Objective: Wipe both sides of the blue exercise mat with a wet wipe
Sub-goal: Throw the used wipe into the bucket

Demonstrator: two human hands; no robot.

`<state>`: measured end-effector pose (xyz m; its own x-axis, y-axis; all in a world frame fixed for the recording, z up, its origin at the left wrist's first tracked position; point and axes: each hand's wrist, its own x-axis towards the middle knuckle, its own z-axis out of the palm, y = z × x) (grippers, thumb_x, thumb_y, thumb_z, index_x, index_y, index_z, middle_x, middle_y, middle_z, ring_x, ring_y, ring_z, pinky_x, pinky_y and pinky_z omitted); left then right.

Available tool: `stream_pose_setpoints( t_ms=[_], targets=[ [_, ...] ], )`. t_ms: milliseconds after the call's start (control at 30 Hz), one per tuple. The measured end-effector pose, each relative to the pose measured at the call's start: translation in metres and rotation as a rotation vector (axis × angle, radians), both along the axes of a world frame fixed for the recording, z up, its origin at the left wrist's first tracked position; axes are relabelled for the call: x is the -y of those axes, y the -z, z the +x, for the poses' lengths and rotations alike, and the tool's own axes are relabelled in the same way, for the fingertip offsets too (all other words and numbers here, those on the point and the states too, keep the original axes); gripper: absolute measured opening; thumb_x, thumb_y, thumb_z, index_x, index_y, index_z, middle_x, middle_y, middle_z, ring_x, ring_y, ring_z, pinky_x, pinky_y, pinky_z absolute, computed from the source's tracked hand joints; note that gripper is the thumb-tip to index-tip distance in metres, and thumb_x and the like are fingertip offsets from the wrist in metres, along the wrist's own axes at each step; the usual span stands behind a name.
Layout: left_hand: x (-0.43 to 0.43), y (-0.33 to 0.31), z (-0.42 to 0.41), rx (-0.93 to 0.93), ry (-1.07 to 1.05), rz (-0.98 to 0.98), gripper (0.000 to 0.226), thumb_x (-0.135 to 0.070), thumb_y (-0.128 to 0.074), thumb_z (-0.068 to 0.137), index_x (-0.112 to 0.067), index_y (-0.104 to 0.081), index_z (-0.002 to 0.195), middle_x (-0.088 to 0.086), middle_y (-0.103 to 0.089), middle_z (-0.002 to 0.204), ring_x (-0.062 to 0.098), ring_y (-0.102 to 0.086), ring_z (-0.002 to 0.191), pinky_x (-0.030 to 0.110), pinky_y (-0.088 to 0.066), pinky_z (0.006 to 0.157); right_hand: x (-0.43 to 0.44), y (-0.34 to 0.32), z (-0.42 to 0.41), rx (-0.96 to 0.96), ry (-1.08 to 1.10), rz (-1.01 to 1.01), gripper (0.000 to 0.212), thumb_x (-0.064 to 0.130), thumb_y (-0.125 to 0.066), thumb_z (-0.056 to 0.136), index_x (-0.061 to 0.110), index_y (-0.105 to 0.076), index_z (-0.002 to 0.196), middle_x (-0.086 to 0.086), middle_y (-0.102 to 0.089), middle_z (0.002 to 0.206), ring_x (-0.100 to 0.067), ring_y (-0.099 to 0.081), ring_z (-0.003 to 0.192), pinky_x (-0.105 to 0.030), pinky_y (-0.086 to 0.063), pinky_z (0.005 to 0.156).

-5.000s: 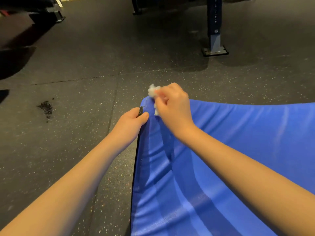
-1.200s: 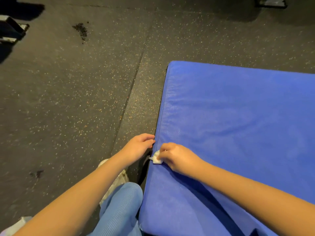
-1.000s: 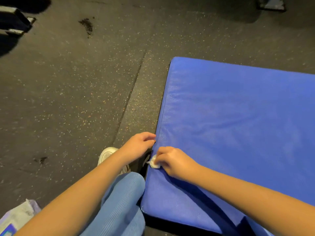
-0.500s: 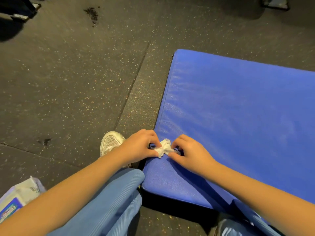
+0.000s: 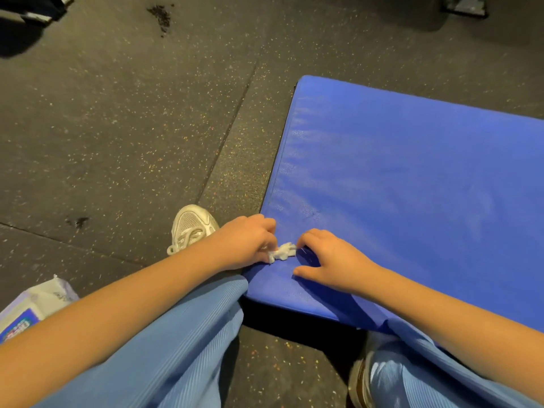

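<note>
1. While the blue exercise mat (image 5: 412,187) is lying flat on the speckled rubber floor (image 5: 117,128), it is filling the view from the centre out toward 3 o'clock, and its near left corner is sitting by the person's knees.
2. The wet wipe (image 5: 283,251), crumpled into a small white wad, is lying on the mat's top surface near that corner, between the two hands.
3. The left hand (image 5: 244,244) is sitting at the wipe's 9 o'clock, over the mat's left edge. Its grip is pinching the wad's left end with curled fingers.
4. The right hand (image 5: 332,260) is sitting at the wipe's 3 o'clock, with its arched fingertips coming down on the mat. Its grip is spread and closing on nothing, the thumb lying well apart from the fingers. Whether the index fingertip is touching the wipe's right end, I cannot tell.
5. A white sneaker (image 5: 191,228) is standing on the floor just beside the mat's left edge, at the left hand's 9 o'clock. Light blue ribbed trousers (image 5: 176,334) are covering both legs toward 6 o'clock.
6. A wipes pack (image 5: 29,307) is lying on the floor at the view's 8 o'clock edge, partly hidden behind the left forearm.
7. A dark stain (image 5: 160,14) is marking the floor toward 11 o'clock.
</note>
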<state>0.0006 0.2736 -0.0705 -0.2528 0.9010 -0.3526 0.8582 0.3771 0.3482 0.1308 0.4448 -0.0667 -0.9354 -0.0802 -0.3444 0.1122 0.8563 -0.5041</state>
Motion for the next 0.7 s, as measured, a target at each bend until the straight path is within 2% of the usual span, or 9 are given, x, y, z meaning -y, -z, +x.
stream_pose_setpoints(
  t_ms=[167, 267, 333, 433, 567, 700],
  targets=[
    [0.013, -0.017, 0.011, 0.077, 0.002, -0.133, 0.019, -0.034, -0.070, 0.085, -0.018, -0.069, 0.095, -0.005, -0.060, 0.108, 0.017, -0.052, 0.100, 0.034, -0.042, 0.080, 0.004, -0.015, 0.000, 0.091, -0.068, 0.060, 0.033, 0.039, -0.059, 0.090, 0.016, -0.055, 0.114, -0.002, -0.051, 0.113, -0.018, -0.047, 0.099, -0.028, -0.041, 0.079],
    [0.024, -0.037, 0.009, 0.160, -0.129, -0.169, 0.013, -0.030, -0.071, 0.083, -0.020, -0.069, 0.090, -0.004, -0.065, 0.097, 0.018, -0.059, 0.090, 0.036, -0.050, 0.079, 0.006, -0.039, -0.006, 0.116, -0.095, 0.090, 0.032, 0.036, -0.055, 0.093, 0.015, -0.055, 0.117, -0.004, -0.052, 0.120, -0.022, -0.049, 0.107, -0.028, -0.038, 0.079],
    [0.035, -0.055, 0.008, 0.203, -0.247, -0.160, 0.006, -0.026, -0.069, 0.082, -0.021, -0.068, 0.086, -0.002, -0.067, 0.094, 0.018, -0.062, 0.087, 0.039, -0.052, 0.079, 0.008, -0.061, -0.010, 0.113, -0.136, 0.122, 0.036, 0.037, -0.053, 0.094, 0.017, -0.053, 0.124, -0.003, -0.050, 0.126, -0.022, -0.049, 0.113, -0.030, -0.040, 0.086],
    [0.052, -0.081, 0.011, 0.298, -0.456, -0.034, 0.002, -0.018, -0.067, 0.085, -0.017, -0.069, 0.084, 0.002, -0.070, 0.088, 0.015, -0.061, 0.078, 0.030, -0.049, 0.072, 0.013, -0.098, -0.021, 0.083, -0.209, 0.155, 0.035, 0.036, -0.053, 0.095, 0.018, -0.053, 0.125, -0.002, -0.052, 0.128, -0.020, -0.050, 0.115, -0.031, -0.042, 0.091],
    [0.084, -0.117, 0.011, 0.357, -0.719, 0.199, 0.005, -0.019, -0.068, 0.088, -0.020, -0.065, 0.085, 0.000, -0.068, 0.087, 0.011, -0.058, 0.078, 0.028, -0.046, 0.073, 0.032, -0.149, -0.045, 0.048, -0.315, 0.214, 0.030, 0.033, -0.054, 0.094, 0.017, -0.058, 0.119, -0.002, -0.059, 0.121, -0.021, -0.055, 0.107, -0.031, -0.045, 0.087],
    [0.140, -0.155, 0.031, 0.360, -1.018, 0.440, 0.006, -0.021, -0.067, 0.089, -0.021, -0.064, 0.084, -0.007, -0.063, 0.080, 0.007, -0.053, 0.073, 0.023, -0.042, 0.068, 0.079, -0.201, -0.065, 0.008, -0.444, 0.275, 0.024, 0.032, -0.054, 0.094, 0.012, -0.061, 0.105, -0.005, -0.064, 0.104, -0.023, -0.058, 0.093, -0.029, -0.044, 0.075]
  ],
)
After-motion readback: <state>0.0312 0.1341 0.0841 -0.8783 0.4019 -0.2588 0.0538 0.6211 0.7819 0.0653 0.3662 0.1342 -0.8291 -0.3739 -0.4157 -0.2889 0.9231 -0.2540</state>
